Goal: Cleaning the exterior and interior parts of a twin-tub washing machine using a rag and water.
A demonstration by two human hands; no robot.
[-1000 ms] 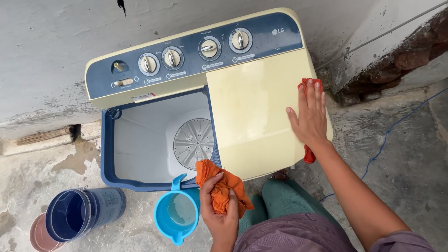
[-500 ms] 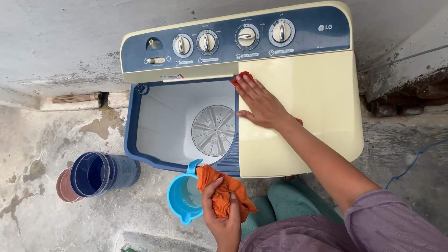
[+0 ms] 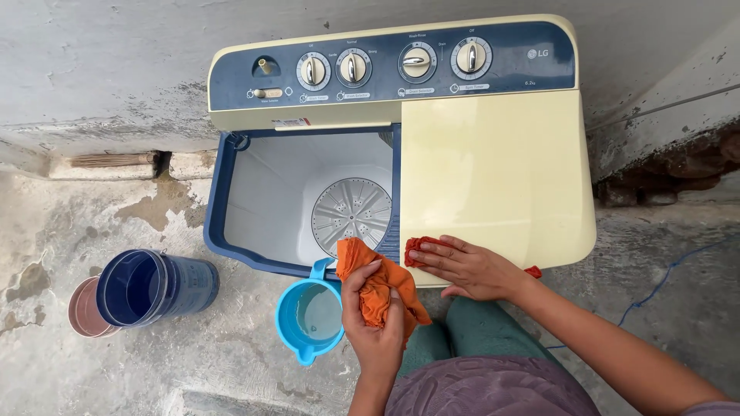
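Observation:
A twin-tub washing machine stands against the wall, with a cream lid (image 3: 493,169) over its right side and an open white wash tub (image 3: 308,200) on the left. My right hand (image 3: 472,268) lies flat on a small red cloth (image 3: 418,248) at the lid's near left corner. My left hand (image 3: 376,323) is bunched around an orange cloth (image 3: 379,289), held in front of the machine just beside a light blue jug (image 3: 311,316) with water in it.
A dark blue bucket (image 3: 146,286) lies beside a brown pot (image 3: 86,308) on the wet concrete floor at the left. The blue control panel (image 3: 393,62) with several dials runs along the back. A blue cord (image 3: 663,281) trails at the right.
My right hand has slid the red cloth from the lid's far left corner down to its near left corner. My left hand stays put with the orange cloth.

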